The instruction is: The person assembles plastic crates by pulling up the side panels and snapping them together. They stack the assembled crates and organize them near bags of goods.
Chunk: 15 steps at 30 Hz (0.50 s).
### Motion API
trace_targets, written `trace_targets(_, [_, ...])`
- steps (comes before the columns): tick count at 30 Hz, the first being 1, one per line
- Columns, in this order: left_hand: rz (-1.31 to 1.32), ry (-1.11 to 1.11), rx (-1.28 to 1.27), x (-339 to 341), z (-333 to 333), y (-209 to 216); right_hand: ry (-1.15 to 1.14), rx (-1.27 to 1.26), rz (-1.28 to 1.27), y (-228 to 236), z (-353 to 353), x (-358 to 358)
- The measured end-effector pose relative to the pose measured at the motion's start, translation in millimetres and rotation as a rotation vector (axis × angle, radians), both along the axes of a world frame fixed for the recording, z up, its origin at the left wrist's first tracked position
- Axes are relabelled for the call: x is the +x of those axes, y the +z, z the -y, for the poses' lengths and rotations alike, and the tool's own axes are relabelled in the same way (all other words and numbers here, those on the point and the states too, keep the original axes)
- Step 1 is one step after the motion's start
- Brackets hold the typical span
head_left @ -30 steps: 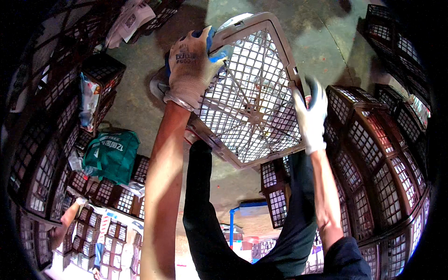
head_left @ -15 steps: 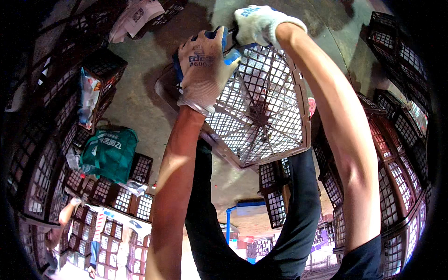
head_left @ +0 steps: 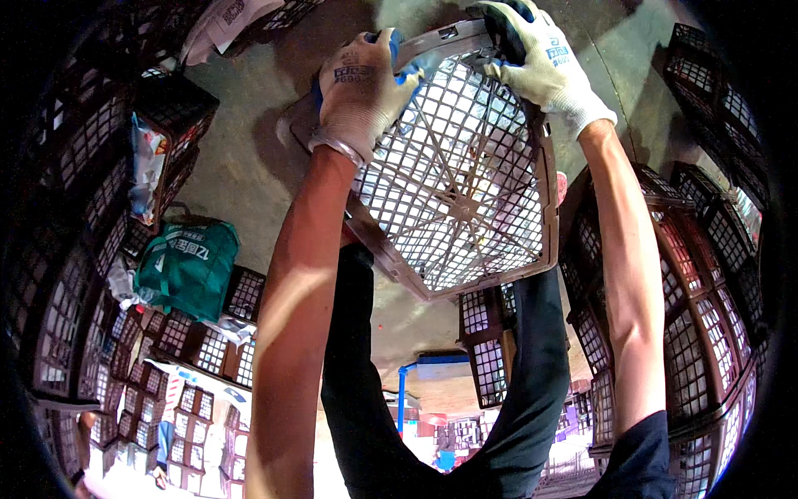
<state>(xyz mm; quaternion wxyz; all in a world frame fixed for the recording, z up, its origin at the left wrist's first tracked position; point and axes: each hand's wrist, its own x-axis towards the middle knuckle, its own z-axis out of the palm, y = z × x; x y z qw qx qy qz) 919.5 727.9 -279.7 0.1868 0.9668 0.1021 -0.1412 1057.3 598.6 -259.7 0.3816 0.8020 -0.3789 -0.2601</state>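
A brown plastic crate (head_left: 462, 207) with a lattice face and ribs spreading from its middle is in front of me, above the floor. White material shows through its mesh; I cannot make out what it is. My left hand (head_left: 362, 91), in a white knit glove with blue coating, is closed over the crate's far left rim. At the far right rim, my right hand (head_left: 544, 66) wears a matching glove, its fingers bent over the edge and its thumb toward the lattice. Both forearms reach forward on either side of the crate.
Stacked dark crates (head_left: 690, 333) line the right side, and more crates (head_left: 62, 341) stand along the left. A green bag (head_left: 187, 270) sits on crates at the left. A blue post (head_left: 402, 399) stands nearer my legs. Concrete floor (head_left: 249, 150) shows between the stacks.
My right hand has moved right along the crate's far edge and turned, with its fingers now bent over the rim. My left hand has shifted slightly; more of the far rim shows between them.
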Motion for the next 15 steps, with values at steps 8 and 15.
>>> trace_targets(8, [0.156,0.007,-0.073,0.9,-5.1,-26.7,-1.594,-2.537,0.34,-5.5,0.2,7.8])
trace_targets(15, [0.073,0.097,-0.025,9.4,-4.6,-32.3,-2.859,-3.239,0.322,-10.0,-6.1,-9.1])
